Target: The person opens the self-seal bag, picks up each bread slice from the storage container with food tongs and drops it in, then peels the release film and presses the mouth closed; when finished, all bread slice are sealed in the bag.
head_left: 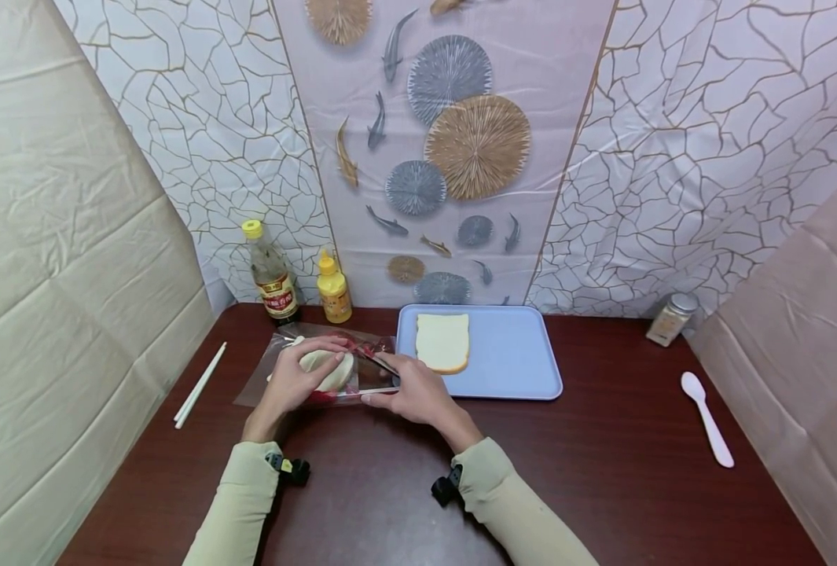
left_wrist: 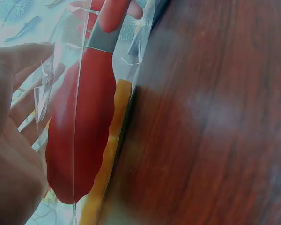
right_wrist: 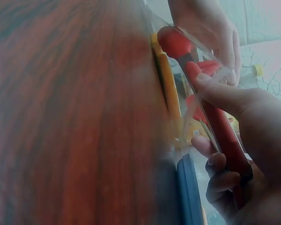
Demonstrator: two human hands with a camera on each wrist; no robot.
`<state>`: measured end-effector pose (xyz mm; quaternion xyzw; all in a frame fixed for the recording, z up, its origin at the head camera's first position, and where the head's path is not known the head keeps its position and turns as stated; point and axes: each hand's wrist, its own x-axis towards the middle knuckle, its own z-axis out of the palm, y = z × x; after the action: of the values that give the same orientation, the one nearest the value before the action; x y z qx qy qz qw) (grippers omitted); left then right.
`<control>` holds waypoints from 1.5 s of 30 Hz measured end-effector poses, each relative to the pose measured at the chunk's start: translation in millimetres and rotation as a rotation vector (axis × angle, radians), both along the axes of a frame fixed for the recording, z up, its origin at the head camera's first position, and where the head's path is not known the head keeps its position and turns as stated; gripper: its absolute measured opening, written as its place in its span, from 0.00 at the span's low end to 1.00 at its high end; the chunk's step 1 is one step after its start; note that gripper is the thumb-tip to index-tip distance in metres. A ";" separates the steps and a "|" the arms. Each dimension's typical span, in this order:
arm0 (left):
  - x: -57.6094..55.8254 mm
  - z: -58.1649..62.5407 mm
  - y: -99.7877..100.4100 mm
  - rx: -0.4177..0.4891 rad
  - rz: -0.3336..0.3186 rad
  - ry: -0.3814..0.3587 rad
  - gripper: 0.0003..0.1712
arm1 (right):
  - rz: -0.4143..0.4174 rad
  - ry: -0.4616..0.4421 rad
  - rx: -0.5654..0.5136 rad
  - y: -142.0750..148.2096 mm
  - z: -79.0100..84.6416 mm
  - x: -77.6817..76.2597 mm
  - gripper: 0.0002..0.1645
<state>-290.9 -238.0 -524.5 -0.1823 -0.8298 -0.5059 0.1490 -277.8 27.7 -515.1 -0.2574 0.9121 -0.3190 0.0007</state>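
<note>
A clear plastic bag (head_left: 257, 384) lies at the left of the tray, with a pale slice of bread (head_left: 333, 371) showing in it. My right hand (head_left: 418, 389) grips the handles of red-headed tongs (left_wrist: 82, 126), fingers and thumb curled round them in the right wrist view. The tongs' heads are at the bread, with one broad red head beside its orange crust (left_wrist: 114, 126) in the left wrist view. My left hand (head_left: 301, 369) holds the bag's film from above, fingers bent over the bread. Part of the bread is hidden behind that hand.
A blue tray (head_left: 506, 354) carries another bread slice (head_left: 442, 339). Behind the bag stand a dark sauce bottle (head_left: 273, 279) and a yellow squeeze bottle (head_left: 334, 291). White chopsticks (head_left: 200, 387) lie left; a seasoning jar (head_left: 671, 320) and white spoon (head_left: 706, 419) are at right.
</note>
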 end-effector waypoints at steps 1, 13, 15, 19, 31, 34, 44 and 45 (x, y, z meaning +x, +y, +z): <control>-0.5 -0.7 -0.2 0.001 -0.002 0.008 0.06 | 0.000 -0.001 -0.002 0.4 -0.2 -0.3 0.47; 2.4 8.4 -0.2 -0.071 0.037 0.150 0.07 | 0.007 0.003 -0.067 4.8 -3.0 -2.6 0.43; 3.4 9.8 -0.1 -0.082 0.051 0.161 0.07 | -0.004 0.005 -0.082 5.2 -3.0 -2.7 0.41; 4.2 8.1 1.0 -0.091 0.073 0.124 0.07 | -0.039 0.015 -0.059 10.0 -0.6 0.0 0.37; 0.7 -3.0 3.1 -0.024 0.139 0.069 0.05 | -0.092 0.056 -0.091 66.1 8.8 21.4 0.31; 0.1 -5.1 3.7 -0.007 0.128 0.034 0.06 | -0.125 0.060 -0.066 86.3 8.0 24.7 0.32; -1.0 -7.2 3.5 0.008 0.168 0.017 0.06 | -0.245 0.142 -0.013 125.5 9.4 28.6 0.43; -0.8 -6.9 3.4 -0.001 0.177 0.023 0.06 | -0.254 0.146 -0.009 126.6 9.3 28.5 0.44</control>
<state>-291.7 -234.6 -531.3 -0.1138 -0.8412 -0.4883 0.2024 -249.3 154.2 -505.8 -0.1624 0.9336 -0.3008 -0.1071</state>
